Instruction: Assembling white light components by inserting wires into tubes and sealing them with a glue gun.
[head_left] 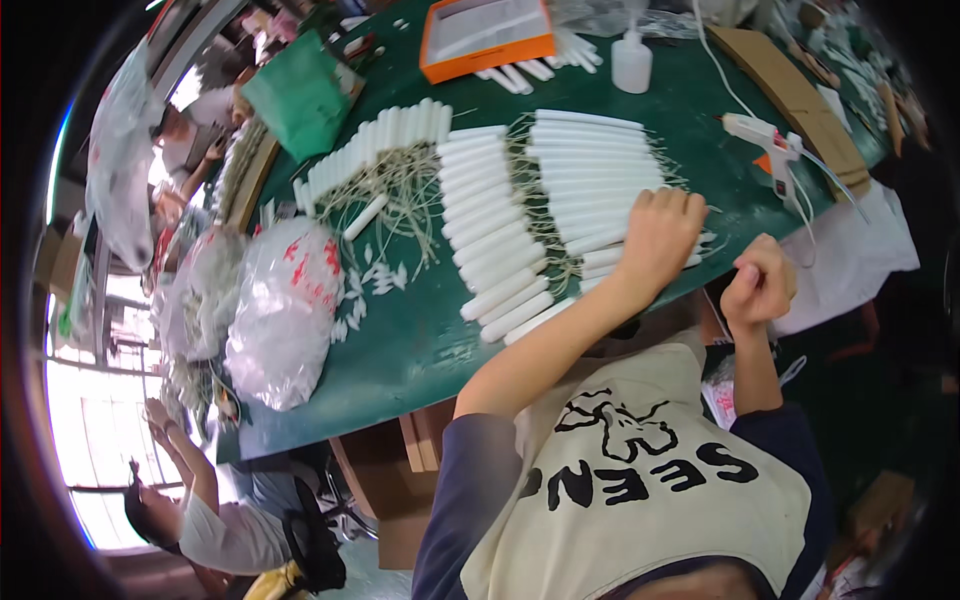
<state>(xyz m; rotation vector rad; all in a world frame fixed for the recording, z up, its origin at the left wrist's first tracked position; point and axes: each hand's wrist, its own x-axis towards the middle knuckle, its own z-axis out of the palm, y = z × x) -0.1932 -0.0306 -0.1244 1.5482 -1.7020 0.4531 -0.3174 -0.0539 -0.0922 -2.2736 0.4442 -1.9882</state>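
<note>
My left hand (660, 235) is closed, its curled fingers over the right end of a row of smooth white tubes (595, 165). My right hand (757, 285) is closed too, just off the table's near edge, thumb against the bent fingers. Whatever either hand may hold is too small or hidden to name. Thin pale cords trail from the tube ends. A second row of white tubes (490, 215) lies to the left, and a further bunch (380, 135) sits beyond it with tangled cords (400, 180). Small white flame-shaped pieces (380, 278) are scattered nearby.
On the green table (400, 345) stand an orange-edged box (487, 38), a white bottle (631, 62) and a white glue gun (762, 135) with its cable. A long cardboard piece (800, 100) lies right. Filled plastic bags (283, 310) crowd the left edge. Another person (215, 520) is lower left.
</note>
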